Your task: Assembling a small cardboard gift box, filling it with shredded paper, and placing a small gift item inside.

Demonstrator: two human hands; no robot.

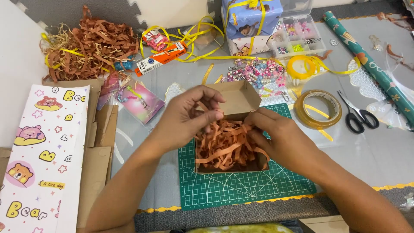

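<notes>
Grey table covering (371,155) spreads under everything, and on it, directly beneath both sets of fingers, lies a green cutting mat (241,190) with a white grid. Far out to the left of the left fingers runs a long sheet of white wrapping paper (45,155) printed with cartoon bears, resting on flat brown cardboard pieces (97,172). Beyond the fingertips, at the table's far left, sits a loose heap of brown shredded paper (92,43) tangled with yellow ribbon (194,39).

Between the two hands stands a small open cardboard box (235,129) on the mat, its lid flap raised just past the fingertips. Orange-brown paper shreds (226,149) fill it. The left hand (187,116) has its thumb and fingers pinched together on a few strands at the box's upper edge. The right hand (284,140) presses against the box's right side, fingers curled together into the shreds.

Right of the right fingers lies a roll of clear tape (319,110), then black-handled scissors (360,114). Beyond the fingertips lies a pile of coloured beads (258,71).
</notes>
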